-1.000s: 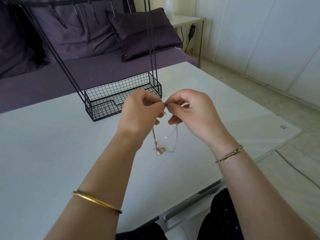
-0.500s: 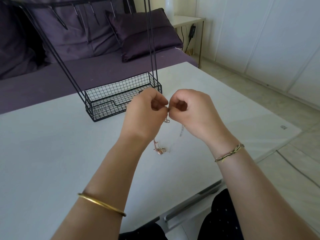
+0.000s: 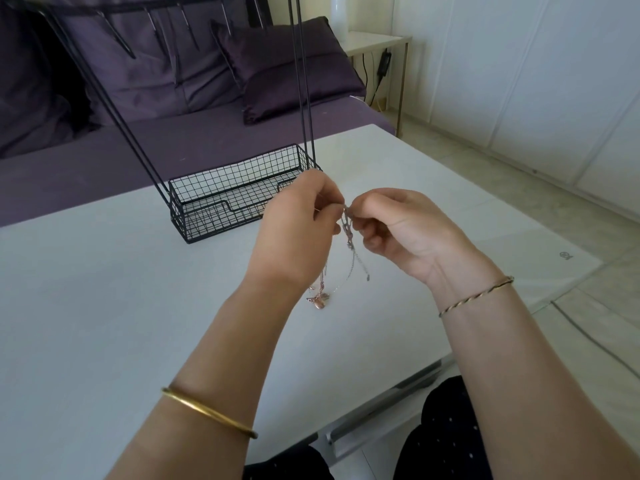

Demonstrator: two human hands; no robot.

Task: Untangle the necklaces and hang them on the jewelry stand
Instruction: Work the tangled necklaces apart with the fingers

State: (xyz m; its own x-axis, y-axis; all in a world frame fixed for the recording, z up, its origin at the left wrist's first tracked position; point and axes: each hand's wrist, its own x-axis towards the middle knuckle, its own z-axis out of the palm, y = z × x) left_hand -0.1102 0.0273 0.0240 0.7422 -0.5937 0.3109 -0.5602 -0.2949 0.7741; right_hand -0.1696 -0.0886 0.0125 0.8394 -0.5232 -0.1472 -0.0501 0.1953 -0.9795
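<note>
Fists loosen: left hand [image 3: 301, 230] and right hand [image 3: 398, 230] both pinch the tangled silver and rose-gold chain necklaces [image 3: 349, 244], knot now showing, so hanging must wait.

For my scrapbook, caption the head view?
Left hand and right hand pinch tangled necklaces over a table, jewelry stand behind.

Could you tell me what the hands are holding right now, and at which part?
The left hand and right hand both pinch the tangled necklaces at the top of the bundle; the rest hangs below.
</note>
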